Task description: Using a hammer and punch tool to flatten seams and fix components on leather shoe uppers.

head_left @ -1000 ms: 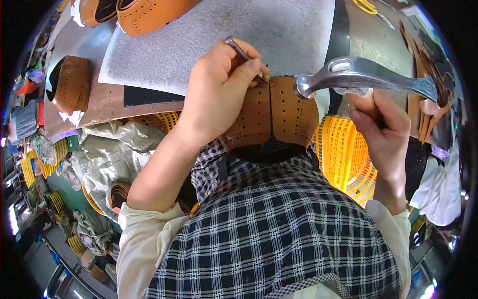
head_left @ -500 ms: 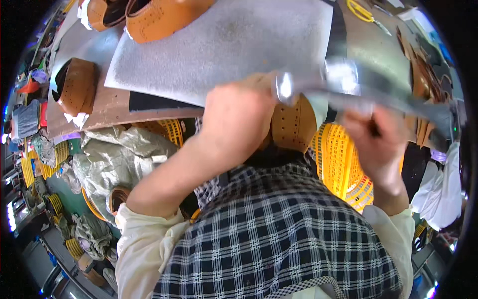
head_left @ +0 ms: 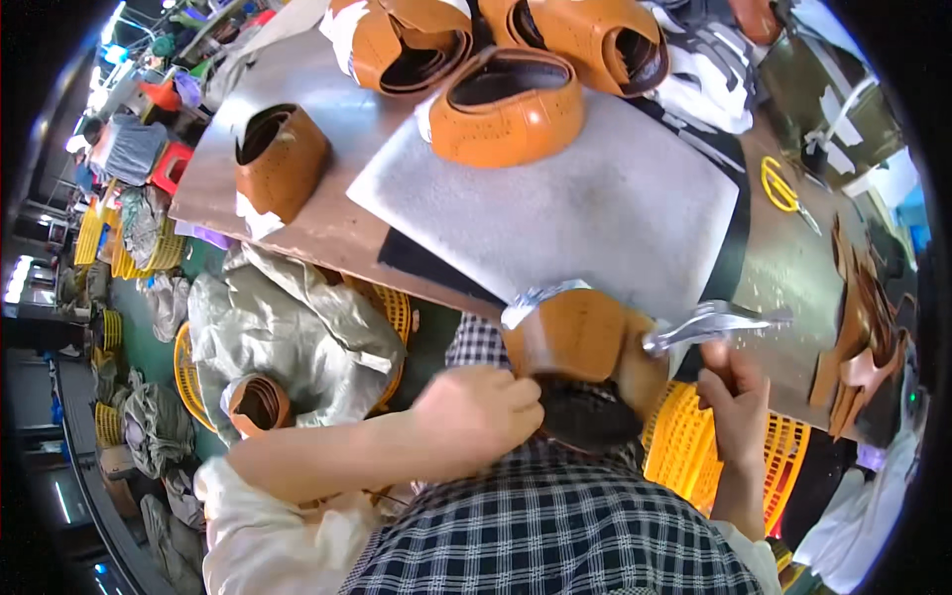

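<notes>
A tan leather shoe upper (head_left: 580,332) lies in front of me at the near table edge, its dark opening toward my apron. My left hand (head_left: 481,412), slightly blurred, has its fingers curled at the left edge of that opening. To the right, my right hand (head_left: 736,397) is closed on a hammer with a shiny silver head (head_left: 709,325); the handle is mostly hidden. The hammer head is just right of the upper. Beyond it lies a grey-white slab (head_left: 595,208) with another tan upper (head_left: 511,114) on its far part.
More tan uppers (head_left: 402,50) stand at the back, one upper (head_left: 281,164) at the left. Yellow-handled scissors (head_left: 781,186) and brown leather pieces (head_left: 855,347) lie right. Below the table are yellow baskets (head_left: 684,436) and a silvery sack (head_left: 288,322).
My left hand has dropped from above the upper to its near left edge. The hammer has moved right and down, away from the left hand. The view has shifted, showing more uppers behind.
</notes>
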Demonstrator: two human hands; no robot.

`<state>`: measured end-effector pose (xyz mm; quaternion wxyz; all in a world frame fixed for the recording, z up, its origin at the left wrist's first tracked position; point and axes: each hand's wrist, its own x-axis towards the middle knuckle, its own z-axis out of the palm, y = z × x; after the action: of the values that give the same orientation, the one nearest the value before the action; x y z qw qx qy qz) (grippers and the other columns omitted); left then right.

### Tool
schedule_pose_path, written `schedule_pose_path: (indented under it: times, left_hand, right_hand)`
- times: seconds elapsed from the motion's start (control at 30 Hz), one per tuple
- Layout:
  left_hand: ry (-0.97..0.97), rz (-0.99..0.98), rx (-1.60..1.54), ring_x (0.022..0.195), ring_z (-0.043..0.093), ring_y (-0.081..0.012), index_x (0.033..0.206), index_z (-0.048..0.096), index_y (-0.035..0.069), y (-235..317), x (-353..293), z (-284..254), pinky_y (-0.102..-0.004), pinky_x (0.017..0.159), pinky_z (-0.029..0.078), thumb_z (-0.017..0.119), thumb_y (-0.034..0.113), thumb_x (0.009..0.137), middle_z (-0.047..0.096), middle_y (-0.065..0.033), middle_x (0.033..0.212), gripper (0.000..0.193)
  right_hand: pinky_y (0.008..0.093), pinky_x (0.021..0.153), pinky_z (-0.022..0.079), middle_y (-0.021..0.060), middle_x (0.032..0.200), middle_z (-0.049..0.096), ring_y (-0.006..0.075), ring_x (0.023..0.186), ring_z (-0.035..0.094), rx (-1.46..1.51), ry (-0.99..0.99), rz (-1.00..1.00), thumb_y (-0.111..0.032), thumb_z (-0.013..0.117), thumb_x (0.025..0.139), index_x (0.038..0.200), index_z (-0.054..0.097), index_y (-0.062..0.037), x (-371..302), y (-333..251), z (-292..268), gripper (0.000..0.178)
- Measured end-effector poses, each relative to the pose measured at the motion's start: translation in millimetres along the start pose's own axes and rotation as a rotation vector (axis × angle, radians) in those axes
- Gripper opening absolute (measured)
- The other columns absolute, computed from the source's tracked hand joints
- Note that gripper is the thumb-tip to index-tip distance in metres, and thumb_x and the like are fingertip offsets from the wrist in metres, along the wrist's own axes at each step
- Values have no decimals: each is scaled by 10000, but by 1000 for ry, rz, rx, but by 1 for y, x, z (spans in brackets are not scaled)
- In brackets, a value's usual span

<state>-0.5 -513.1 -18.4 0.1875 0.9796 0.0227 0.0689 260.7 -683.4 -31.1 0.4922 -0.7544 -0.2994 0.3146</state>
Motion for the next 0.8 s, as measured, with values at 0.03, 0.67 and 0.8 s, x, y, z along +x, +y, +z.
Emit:
schedule_pose_path:
  times: [0.03,0.67,0.8]
  left_hand:
    - [238,30,-37,670,590,-218,764,601,71,-6,2,-32,-338,555,479,610,119,617,558,-72,773,155]
    - [762,-209,317,910,593,-303,751,608,-39,-134,104,-33,-321,675,503,681,-36,710,598,-207,1052,84]
    - [751,-325,387,1037,550,-380,723,608,-20,-107,124,-17,-445,832,490,682,111,771,533,-227,1217,158]
  right_hand:
    - [183,542,393,-3,748,570,47,629,509,37,31,41,8,572,814,934,606,26,1,6,-3,126]
    - [270,529,461,54,652,557,117,563,557,295,312,60,-162,628,830,807,524,10,38,47,-25,203]
    - [337,597,454,134,689,566,232,660,597,120,318,8,-168,640,799,872,537,14,30,44,-26,221]
